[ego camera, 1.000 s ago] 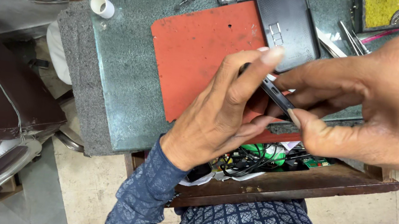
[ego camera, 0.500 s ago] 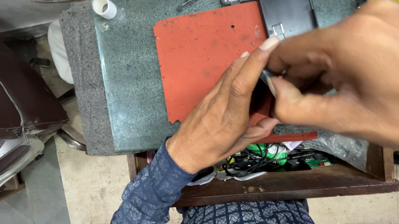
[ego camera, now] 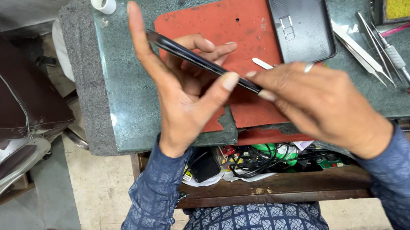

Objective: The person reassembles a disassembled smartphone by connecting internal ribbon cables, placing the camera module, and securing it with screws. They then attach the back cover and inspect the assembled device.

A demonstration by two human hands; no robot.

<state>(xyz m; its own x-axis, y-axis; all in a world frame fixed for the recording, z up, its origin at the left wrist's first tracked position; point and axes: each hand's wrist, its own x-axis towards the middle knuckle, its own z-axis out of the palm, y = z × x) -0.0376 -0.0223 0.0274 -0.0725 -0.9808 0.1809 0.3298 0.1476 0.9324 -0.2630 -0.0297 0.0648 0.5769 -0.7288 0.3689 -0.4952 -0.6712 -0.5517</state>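
Observation:
My left hand (ego camera: pixel 182 88) holds a thin dark phone (ego camera: pixel 196 60) edge-on, with the thumb and fingers wrapped around its long sides. My right hand (ego camera: pixel 324 105), with a ring on one finger, pinches the phone's right end between fingertips. Both hands hover above a red work mat (ego camera: pixel 228 27) on a green stone bench top (ego camera: pixel 135 41). A small white pry tool (ego camera: pixel 262 63) lies on the mat just behind my right fingers.
A black phone back cover (ego camera: pixel 298 19) lies at the mat's far edge. Tweezers and a screwdriver (ego camera: pixel 380 46) rest to the right, a white cap (ego camera: pixel 103 1) to the left. An open wooden drawer (ego camera: pixel 271 177) with cables sits below the bench. A brown seat (ego camera: pixel 0 86) stands left.
My hands have lowered and spread apart. The phone, earlier hidden between them, now shows edge-on along its length, and my right hand has shifted to its right end.

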